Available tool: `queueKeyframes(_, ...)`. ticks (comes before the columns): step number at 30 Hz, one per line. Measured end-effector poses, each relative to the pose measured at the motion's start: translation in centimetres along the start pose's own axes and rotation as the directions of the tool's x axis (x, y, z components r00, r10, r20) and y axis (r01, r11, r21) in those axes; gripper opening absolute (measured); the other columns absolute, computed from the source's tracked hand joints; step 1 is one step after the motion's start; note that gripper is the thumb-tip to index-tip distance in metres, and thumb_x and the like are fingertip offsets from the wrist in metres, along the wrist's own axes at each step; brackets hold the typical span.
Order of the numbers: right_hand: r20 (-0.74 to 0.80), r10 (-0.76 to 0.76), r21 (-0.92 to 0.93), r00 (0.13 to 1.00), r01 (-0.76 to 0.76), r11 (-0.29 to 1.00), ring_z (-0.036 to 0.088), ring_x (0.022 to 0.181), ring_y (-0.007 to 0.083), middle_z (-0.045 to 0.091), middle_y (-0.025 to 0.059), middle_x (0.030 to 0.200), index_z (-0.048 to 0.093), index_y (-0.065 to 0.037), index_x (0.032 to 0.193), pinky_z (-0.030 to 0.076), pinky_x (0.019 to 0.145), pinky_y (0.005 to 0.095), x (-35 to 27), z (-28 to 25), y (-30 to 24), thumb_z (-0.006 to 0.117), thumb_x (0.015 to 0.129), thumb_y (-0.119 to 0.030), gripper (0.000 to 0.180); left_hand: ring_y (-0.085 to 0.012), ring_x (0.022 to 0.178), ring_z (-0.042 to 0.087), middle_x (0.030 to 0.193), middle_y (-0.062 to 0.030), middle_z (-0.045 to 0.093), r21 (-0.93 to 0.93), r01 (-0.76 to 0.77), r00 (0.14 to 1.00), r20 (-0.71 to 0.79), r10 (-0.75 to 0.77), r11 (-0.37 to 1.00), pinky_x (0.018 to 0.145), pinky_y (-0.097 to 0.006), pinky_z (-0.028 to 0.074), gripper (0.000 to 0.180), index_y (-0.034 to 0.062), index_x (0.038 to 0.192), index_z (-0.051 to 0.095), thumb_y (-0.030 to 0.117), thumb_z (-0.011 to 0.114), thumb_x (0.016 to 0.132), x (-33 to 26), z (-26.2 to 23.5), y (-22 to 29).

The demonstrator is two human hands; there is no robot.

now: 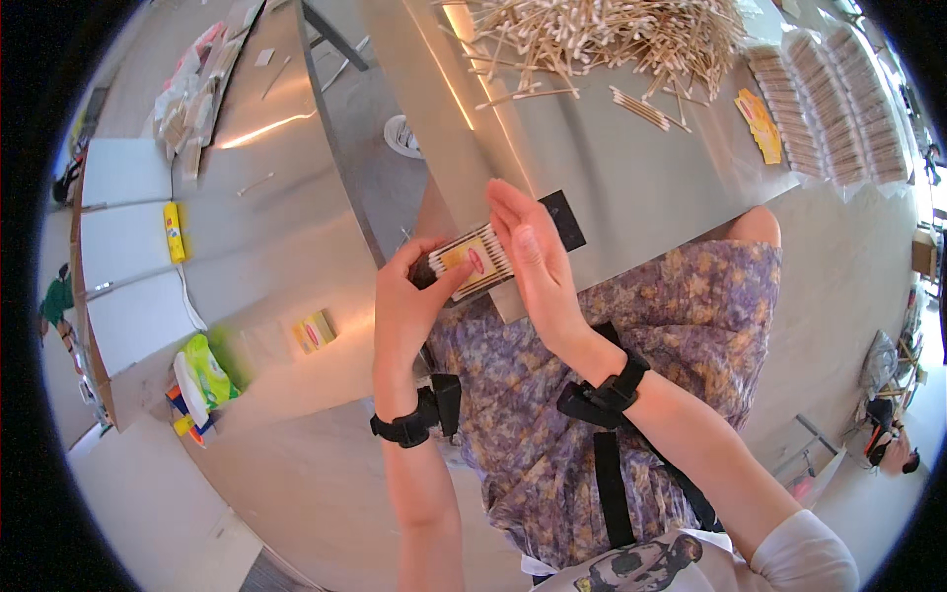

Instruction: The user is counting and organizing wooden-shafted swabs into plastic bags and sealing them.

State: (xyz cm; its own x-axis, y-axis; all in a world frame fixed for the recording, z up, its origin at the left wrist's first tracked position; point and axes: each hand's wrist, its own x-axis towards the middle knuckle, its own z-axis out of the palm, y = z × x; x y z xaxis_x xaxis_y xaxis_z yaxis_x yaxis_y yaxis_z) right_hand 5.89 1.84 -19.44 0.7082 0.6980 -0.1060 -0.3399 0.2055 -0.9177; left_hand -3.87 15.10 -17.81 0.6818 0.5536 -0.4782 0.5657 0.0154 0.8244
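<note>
Both hands on a flat pack of cotton swabs at the near edge of the metal table.

Left hand (409, 296) grips the swab pack (472, 261) from its left end, thumb on top over the yellow-red label, fingers curled under. Right hand (531, 259) is flat and open, fingers straight and together, palm edge pressed against the pack's right side. Pack sits just over the near edge of the table (631, 187), partly on a small black square (564, 219). Big loose pile of swabs (602, 35) at the table's far edge, a small bunch (641, 107) just below it. Rows of filled packs (829, 109) toward the far right corner, a yellow card (760, 123) beside them. Second table (266, 197) to the left, well apart.
</note>
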Motion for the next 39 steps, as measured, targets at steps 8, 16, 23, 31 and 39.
queueKeyframes(8,0.097,-0.325,-0.668,0.941,0.304,0.679,0.043,0.134,0.0316,0.048,0.0172,0.141,0.042,-0.002,0.141,0.032,0.114,0.0408,3.7,-9.1,-5.4,0.056,0.095,-0.014,0.049,-0.025,0.122,0.053,0.127,-0.0126,0.06,0.475,-0.249,0.876,-0.261,0.406,0.844,0.099,-0.039,0.042,0.047,0.0034,0.127,0.059,0.023,0.073,0.086,0.2,0.9,2.2)
queueKeyframes(16,0.158,-0.514,-0.975,0.843,0.214,0.052,0.049,0.128,0.0306,0.061,0.0104,0.125,0.058,-0.006,0.125,0.039,0.109,0.0446,7.1,-17.8,-6.0,0.059,0.086,-0.008,0.039,-0.0321,0.125,0.051,0.129,-0.0164,0.058,0.573,-0.406,0.854,-0.04,0.519,0.712,0.105,-0.042,0.039,0.041,0.0056,0.126,0.059,0.018,0.069,0.087,5.2,7.9,10.0)
queueKeyframes(23,0.315,-0.507,-0.919,0.802,0.392,0.049,0.055,0.098,0.0211,0.059,0.0027,0.088,0.064,-0.009,0.083,0.043,0.096,0.0348,6.8,-16.8,-6.8,0.059,0.074,-0.011,0.01,-0.036,0.122,0.052,0.131,-0.0185,0.055,0.806,-0.331,0.699,-0.139,0.701,0.49,0.102,-0.042,0.042,0.035,0.0048,0.116,0.059,0.01,0.069,0.083,12.3,9.6,10.1)
queueKeyframes(31,0.273,-0.473,-0.909,0.838,0.386,0.159,0.056,0.095,0.0211,0.06,0.0023,0.085,0.065,-0.01,0.079,0.042,0.089,0.0338,6.4,-17.4,-7.0,0.061,0.073,-0.011,0.007,-0.0263,0.099,0.061,0.105,-0.0123,0.064,0.707,-0.378,0.776,-0.11,0.621,0.598,0.086,-0.036,0.049,0.02,0.0023,0.105,0.065,0.007,0.067,0.086,10.7,12.2,9.8)
queueKeyframes(39,0.362,-0.347,-0.862,0.865,0.452,0.229,0.057,0.097,0.022,0.062,0.0015,0.083,0.066,-0.01,0.079,0.042,0.091,0.0346,4.9,-18.5,-7.1,0.063,0.072,-0.009,0.008,-0.036,0.104,0.059,0.11,-0.0161,0.064,0.638,-0.463,0.784,-0.03,0.62,0.615,0.092,-0.042,0.047,0.015,0.0023,0.099,0.066,0.0,0.063,0.084,5.3,17.1,9.2)
